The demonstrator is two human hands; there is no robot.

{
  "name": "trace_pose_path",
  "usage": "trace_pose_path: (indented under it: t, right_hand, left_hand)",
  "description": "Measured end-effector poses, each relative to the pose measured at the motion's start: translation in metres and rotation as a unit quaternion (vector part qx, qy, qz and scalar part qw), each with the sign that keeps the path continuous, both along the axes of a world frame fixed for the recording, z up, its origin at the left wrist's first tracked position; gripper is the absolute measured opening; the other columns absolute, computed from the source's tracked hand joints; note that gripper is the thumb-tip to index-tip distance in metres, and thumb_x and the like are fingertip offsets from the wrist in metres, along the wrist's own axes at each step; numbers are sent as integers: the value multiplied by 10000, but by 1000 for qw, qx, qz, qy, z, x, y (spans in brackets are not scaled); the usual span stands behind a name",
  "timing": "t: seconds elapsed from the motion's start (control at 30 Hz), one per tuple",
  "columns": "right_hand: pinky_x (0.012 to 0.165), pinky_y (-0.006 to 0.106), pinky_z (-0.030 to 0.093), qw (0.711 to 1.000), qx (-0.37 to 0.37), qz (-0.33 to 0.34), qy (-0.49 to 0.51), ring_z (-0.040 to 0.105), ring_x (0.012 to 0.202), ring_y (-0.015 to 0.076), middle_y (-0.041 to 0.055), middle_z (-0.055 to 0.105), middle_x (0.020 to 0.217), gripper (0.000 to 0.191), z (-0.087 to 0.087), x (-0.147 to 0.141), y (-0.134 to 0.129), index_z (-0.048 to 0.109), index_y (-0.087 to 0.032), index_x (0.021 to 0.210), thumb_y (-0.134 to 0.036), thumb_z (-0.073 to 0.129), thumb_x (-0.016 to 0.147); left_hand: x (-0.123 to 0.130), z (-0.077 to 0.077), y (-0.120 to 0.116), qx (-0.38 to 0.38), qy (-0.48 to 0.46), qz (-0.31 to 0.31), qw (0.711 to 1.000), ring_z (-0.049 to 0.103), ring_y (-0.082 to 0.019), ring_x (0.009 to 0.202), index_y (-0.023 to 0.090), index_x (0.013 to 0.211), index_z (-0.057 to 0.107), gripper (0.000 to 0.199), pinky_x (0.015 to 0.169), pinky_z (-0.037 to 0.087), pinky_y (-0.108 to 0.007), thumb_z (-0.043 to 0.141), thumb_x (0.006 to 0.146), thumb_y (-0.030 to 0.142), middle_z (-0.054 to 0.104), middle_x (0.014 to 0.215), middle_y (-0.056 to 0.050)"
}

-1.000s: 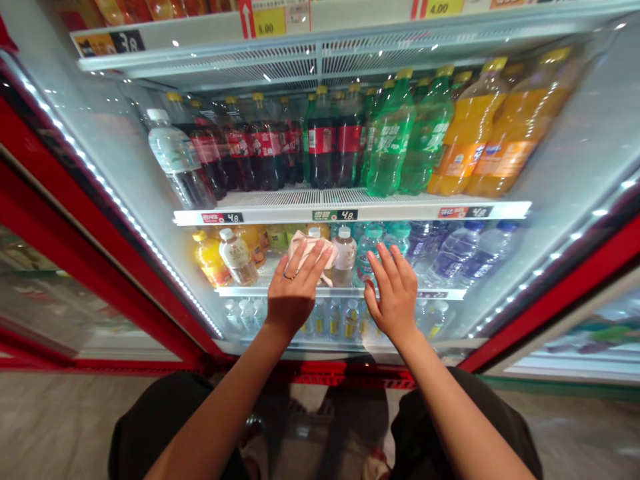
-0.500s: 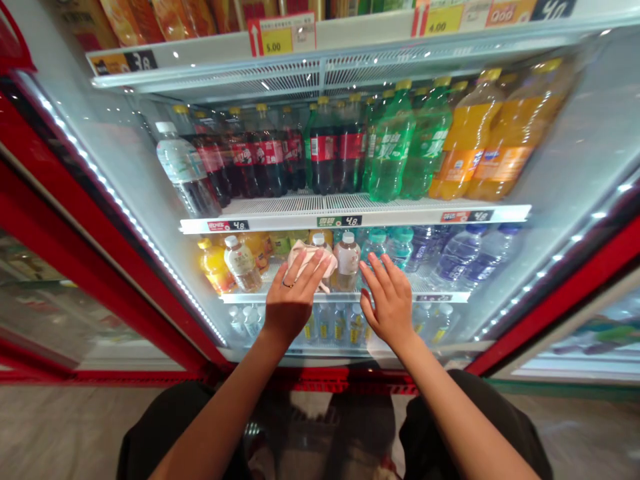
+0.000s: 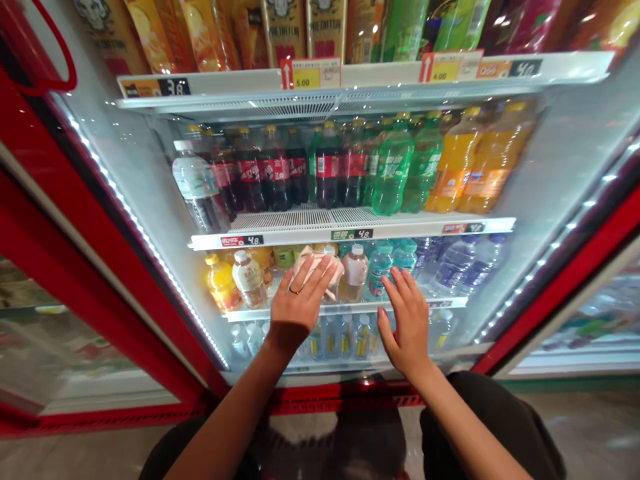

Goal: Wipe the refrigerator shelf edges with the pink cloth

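Observation:
My left hand [image 3: 299, 303], with a ring on one finger, holds a pale pink cloth [image 3: 331, 285] under its outstretched fingers. The cloth is in front of the lower drinks shelf and partly covers a white-capped bottle [image 3: 330, 250]. Just right of it stands a bottle with a pale label [image 3: 355, 273]. My right hand [image 3: 407, 323] is raised with its fingers stretched out and nothing in it. Its fingertips overlap the view of the teal-capped bottles [image 3: 381, 263]; whether they touch anything I cannot tell.
Cola bottles [image 3: 275, 170], green bottles [image 3: 393, 175] and orange soda bottles [image 3: 455, 163] fill the middle shelf [image 3: 295, 235]. Purple-capped bottles [image 3: 457, 259] stand lower right, yellow juice [image 3: 221, 283] lower left. Small bottles [image 3: 346, 333] line the bottom. Red frames [image 3: 165, 340] border the cooler.
The view has tilted up, showing more of the top shelf. My right hand has shifted right and away from my left hand. The cloth stays under my left fingers.

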State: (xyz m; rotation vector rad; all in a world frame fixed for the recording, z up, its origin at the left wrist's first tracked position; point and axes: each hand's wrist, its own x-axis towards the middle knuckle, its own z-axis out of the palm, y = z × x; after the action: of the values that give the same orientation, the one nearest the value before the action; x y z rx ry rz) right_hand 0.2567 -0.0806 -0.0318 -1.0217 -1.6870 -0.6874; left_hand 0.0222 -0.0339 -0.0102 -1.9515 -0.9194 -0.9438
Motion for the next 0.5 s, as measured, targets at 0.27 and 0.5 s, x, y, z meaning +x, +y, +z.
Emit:
trace_pose_path:
  t: [0.27,0.5]
  right_hand:
    - [1245,517,475,1000,4,15,-27,433,1612,308,27,399,1777,877,22,-38,11,162,-364,1759,-138,542,1001]
    - [1240,519,491,998,-19,63,-20,489,1578,282,81,495,1715,842,23,-59,11,182,-332,1759,-118,531,1023]
  left_hand:
    - [1,-4,5,0,0,-12,1000,268,-178,1683,231,1717,348,743,1421,-33,-396,539,1008,113,472,1704,11]
    - [-2,-6,0,-33,-37,-12,999,342,-191,1656,186,1763,116,841,1414,165,-437,487,1016,79,445,1730,-75]
